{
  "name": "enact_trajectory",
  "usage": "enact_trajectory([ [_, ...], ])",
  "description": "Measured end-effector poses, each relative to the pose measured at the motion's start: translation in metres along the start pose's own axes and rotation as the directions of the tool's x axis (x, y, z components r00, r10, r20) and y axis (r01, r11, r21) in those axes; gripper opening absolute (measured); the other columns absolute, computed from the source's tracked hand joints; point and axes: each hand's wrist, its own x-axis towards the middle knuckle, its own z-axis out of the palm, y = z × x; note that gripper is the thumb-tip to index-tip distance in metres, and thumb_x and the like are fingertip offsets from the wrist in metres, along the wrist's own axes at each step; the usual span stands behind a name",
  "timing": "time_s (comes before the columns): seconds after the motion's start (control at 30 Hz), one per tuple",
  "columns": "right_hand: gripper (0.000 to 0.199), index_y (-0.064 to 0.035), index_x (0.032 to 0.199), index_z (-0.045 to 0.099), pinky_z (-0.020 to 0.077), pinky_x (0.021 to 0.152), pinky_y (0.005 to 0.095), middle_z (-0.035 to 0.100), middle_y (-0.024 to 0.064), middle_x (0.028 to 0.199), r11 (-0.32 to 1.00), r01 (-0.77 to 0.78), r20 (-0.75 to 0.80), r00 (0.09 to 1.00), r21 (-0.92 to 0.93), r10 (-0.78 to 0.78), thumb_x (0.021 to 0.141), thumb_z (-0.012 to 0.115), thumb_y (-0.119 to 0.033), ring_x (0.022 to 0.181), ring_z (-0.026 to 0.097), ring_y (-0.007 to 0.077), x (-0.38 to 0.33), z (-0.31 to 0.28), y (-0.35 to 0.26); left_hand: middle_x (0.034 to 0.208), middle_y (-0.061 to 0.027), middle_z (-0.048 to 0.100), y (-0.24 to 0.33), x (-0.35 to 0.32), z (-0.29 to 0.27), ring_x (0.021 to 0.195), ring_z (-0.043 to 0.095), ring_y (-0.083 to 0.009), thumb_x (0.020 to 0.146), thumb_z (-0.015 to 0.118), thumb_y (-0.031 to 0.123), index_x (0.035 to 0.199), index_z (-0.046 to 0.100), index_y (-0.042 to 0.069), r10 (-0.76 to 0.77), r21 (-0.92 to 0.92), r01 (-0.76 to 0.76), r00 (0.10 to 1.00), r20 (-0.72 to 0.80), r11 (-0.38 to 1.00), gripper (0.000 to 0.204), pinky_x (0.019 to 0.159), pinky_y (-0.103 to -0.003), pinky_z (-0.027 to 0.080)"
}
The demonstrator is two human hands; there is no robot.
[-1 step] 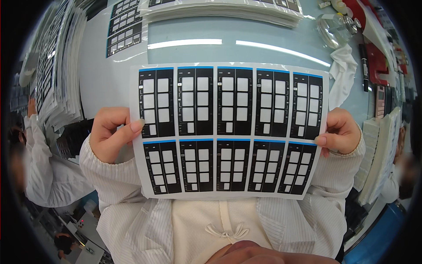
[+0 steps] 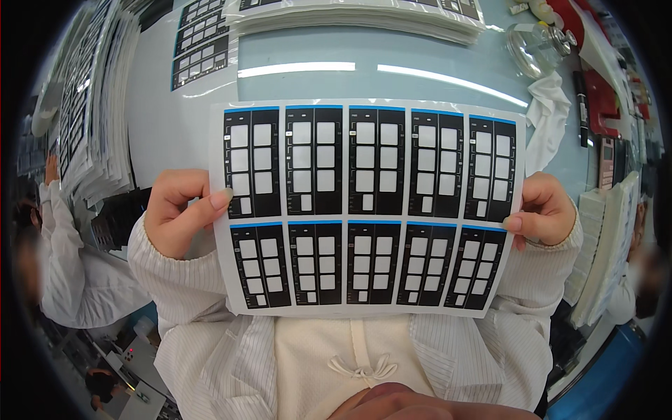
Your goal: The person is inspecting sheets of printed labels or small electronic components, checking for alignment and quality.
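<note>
A white sheet point(image 2: 376, 164) printed with two rows of black panels is held up in front of my chest. Each panel has a blue top edge and pale square windows. My left hand point(image 2: 183, 211) pinches its left edge, with the thumb on the printed face and the other fingers curled behind. At the opposite edge my right hand point(image 2: 547, 211) grips the sheet the same way, fingertips partly hidden behind it. The sheet looks nearly flat between my hands. Beyond it on the table lies a stack of similar sheets point(image 2: 357, 24).
More printed sheets point(image 2: 98, 105) are piled at the left, beside a loose one point(image 2: 201, 59). Along the right lie a clear glass bottle point(image 2: 535, 52), a crumpled white cloth point(image 2: 546, 115), a black marker point(image 2: 580, 108) and white stacked material point(image 2: 595, 245). A person's white sleeve point(image 2: 84, 280) shows at left.
</note>
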Motion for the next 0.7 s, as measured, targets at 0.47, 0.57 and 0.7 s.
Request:
enact_trajectory([
  [0.47, 0.011, 0.0041, 0.075, 0.059, 0.0427, 0.04, 0.0166, 0.061, 0.0102, 0.064, 0.996, 0.038, -0.016, 0.999, 0.086, -0.037, 0.079, 0.061, -0.007, 0.045, 0.055, 0.0078, 0.001, -0.0006, 0.0019, 0.049, -0.0035, 0.052, -0.0026, -0.0006, 0.0011, 0.041, 0.043, -0.0077, 0.081, 0.056, 0.023, 0.055, 0.049, 0.003, -0.036, -0.041, 0.036, 0.999, -0.001, 0.999, 0.034, 0.041, -0.022, 0.031],
  [0.57, 0.012, 0.0045, 0.075, 0.059, 0.0424, 0.039, 0.0167, 0.061, 0.0106, 0.064, 0.995, 0.043, -0.021, 0.999, 0.088, -0.042, 0.079, 0.06, -0.007, 0.044, 0.055, 0.0081, 0.0021, 0.0006, 0.0002, 0.049, -0.0033, 0.052, -0.0017, -0.0005, -0.0003, 0.041, 0.043, -0.0074, 0.081, 0.056, 0.022, 0.055, 0.049, 0.003, -0.038, -0.043, 0.038, 0.999, 0.0, 0.998, 0.034, 0.041, -0.022, 0.031],
  [0.7, 0.012, 0.0046, 0.074, 0.059, 0.042, 0.038, 0.0173, 0.061, 0.0106, 0.062, 0.993, 0.008, -0.037, 0.999, 0.115, -0.004, 0.078, 0.06, -0.007, 0.043, 0.054, 0.0088, 0.0017, 0.0002, 0.0001, 0.05, -0.0032, 0.051, -0.0044, 0.0019, 0.0005, 0.042, 0.043, -0.0071, 0.082, 0.055, 0.022, 0.056, 0.05, 0.002, -0.051, -0.058, 0.052, 0.999, 0.012, 0.997, 0.033, 0.042, -0.021, 0.031],
])
